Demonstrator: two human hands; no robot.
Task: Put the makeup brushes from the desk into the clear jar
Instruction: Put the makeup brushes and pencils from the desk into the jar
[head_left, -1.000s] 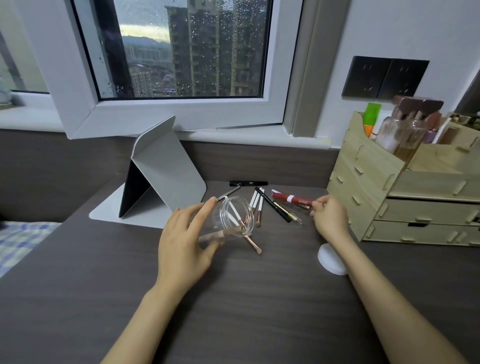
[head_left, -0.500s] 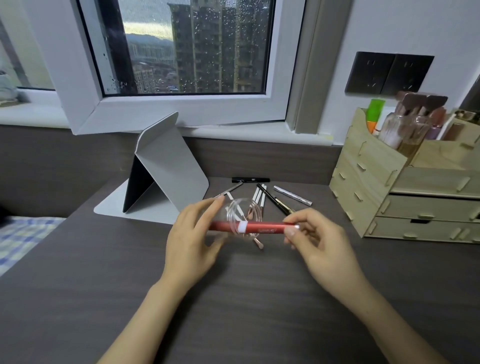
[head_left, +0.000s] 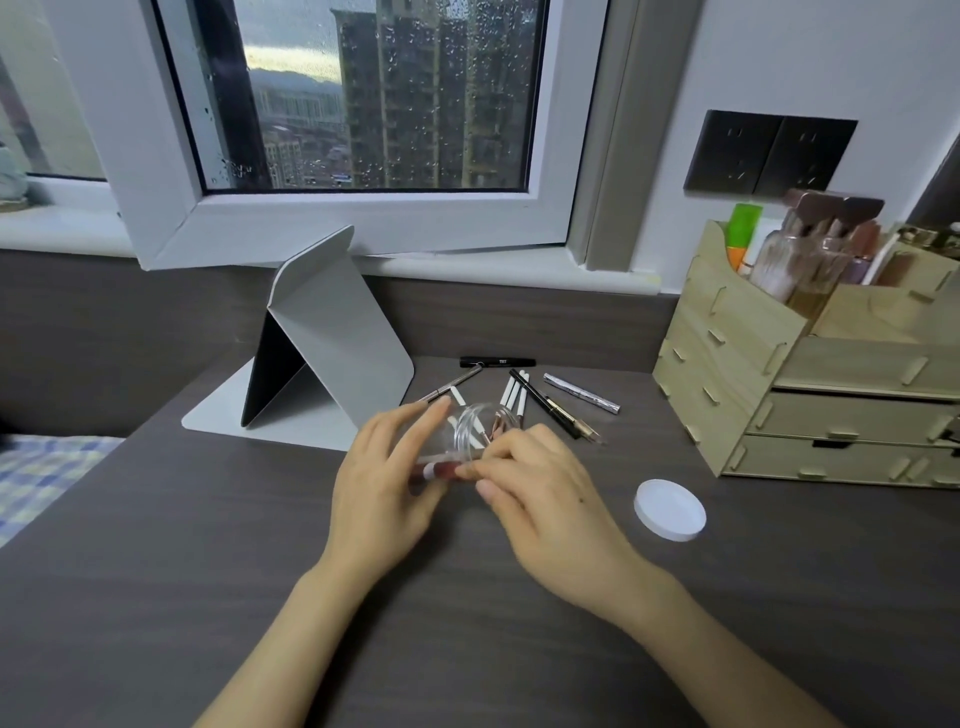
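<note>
My left hand (head_left: 382, 486) grips the clear jar (head_left: 475, 428), which lies tilted on its side over the dark desk with its mouth to the right. A red brush (head_left: 436, 472) with a white band sits mostly inside the jar. My right hand (head_left: 540, 486) pinches the brush's outer end at the jar's mouth. Behind the jar lie several loose brushes: white-handled ones (head_left: 514, 396), a black one with a gold tip (head_left: 553, 408), a silver one (head_left: 582, 393), a thin dark one (head_left: 452, 385) and a black tube (head_left: 497, 361).
The jar's white lid (head_left: 670, 510) lies flat to the right of my hands. A wooden drawer organiser (head_left: 810, 384) full of cosmetics stands at the right. A grey folded tablet stand (head_left: 322, 353) stands at the back left. A window frame juts over the sill behind.
My right hand picked the red brush off the desk, carried it left to the jar and pushed it in. The left hand kept holding the jar.
</note>
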